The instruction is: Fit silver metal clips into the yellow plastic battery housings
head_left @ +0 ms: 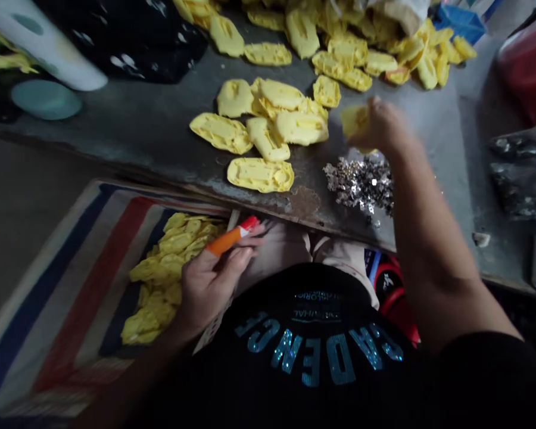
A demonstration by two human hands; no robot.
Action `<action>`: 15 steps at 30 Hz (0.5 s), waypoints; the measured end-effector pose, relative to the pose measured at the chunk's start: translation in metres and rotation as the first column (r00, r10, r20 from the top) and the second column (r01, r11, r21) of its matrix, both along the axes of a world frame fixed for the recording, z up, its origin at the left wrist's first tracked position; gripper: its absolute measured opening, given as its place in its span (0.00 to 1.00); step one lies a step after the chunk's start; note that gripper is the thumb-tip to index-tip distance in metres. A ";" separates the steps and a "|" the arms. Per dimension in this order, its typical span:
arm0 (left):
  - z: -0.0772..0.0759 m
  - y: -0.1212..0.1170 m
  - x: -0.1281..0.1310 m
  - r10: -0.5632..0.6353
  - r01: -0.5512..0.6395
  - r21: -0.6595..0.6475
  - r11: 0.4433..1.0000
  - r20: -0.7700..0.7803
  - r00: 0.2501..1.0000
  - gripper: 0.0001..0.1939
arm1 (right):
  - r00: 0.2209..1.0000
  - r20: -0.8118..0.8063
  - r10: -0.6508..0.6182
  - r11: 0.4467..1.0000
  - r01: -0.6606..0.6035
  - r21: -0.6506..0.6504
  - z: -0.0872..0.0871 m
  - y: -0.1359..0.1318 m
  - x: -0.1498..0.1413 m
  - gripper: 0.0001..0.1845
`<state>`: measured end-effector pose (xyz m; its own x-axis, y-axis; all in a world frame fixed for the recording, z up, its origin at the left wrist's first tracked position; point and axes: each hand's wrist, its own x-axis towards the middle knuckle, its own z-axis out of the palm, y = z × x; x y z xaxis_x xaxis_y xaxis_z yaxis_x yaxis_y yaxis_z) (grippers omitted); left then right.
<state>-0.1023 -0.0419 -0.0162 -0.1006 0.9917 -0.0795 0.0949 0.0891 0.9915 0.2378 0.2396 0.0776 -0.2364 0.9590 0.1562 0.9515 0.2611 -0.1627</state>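
Note:
My left hand (209,280) is closed round an orange and red knife-like tool (232,237) held low over my lap, just below the table's front edge. My right hand (382,125) reaches out over the grey table (138,125) and is blurred by motion; its fingers are closed on a yellow moulded piece (354,121). Several more yellow moulded pieces (268,128) lie in a loose cluster to the left of that hand. A small heap of shiny metal bits (361,183) sits on the table under my right forearm.
A big pile of yellow pieces (361,42) spreads along the table's far side. A striped bag (71,298) at my lower left holds more yellow pieces (165,274). A red container (529,65) stands at the far right, dark objects (522,179) below it.

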 end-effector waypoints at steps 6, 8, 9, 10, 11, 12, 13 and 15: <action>0.023 0.044 0.052 -0.325 0.680 -0.162 0.715 0.784 0.529 0.39 | 0.828 -0.065 0.557 0.829 -0.559 -0.023 0.040 -0.132 0.000 0.60; 0.013 0.050 0.063 -0.292 0.781 -0.161 0.604 0.866 0.405 0.40 | 0.703 -0.118 0.701 0.701 -0.710 -0.068 0.028 -0.191 -0.011 0.53; 0.008 0.051 0.067 -0.269 0.796 -0.180 0.578 0.879 0.394 0.38 | 0.667 -0.122 0.735 0.664 -0.744 -0.074 0.020 -0.215 -0.014 0.48; 0.004 0.049 0.070 -0.250 0.802 -0.208 0.560 0.880 0.403 0.36 | 0.670 -0.138 0.730 0.666 -0.742 -0.074 0.012 -0.235 -0.015 0.41; 0.000 0.047 0.072 -0.245 0.812 -0.229 0.537 0.879 0.410 0.33 | 0.679 -0.156 0.717 0.677 -0.732 -0.078 0.005 -0.251 -0.013 0.36; -0.002 0.045 0.074 -0.255 0.829 -0.237 0.507 0.877 0.407 0.31 | 0.687 -0.189 0.702 0.689 -0.722 -0.069 -0.001 -0.262 -0.008 0.31; -0.002 0.043 0.075 -0.280 0.853 -0.224 0.472 0.879 0.386 0.28 | 0.684 -0.242 0.688 0.697 -0.716 -0.045 -0.005 -0.270 0.000 0.27; 0.000 0.040 0.078 -0.332 0.897 -0.146 0.418 0.894 0.300 0.28 | 0.676 -0.381 0.631 0.746 -0.663 0.058 -0.016 -0.277 0.021 0.23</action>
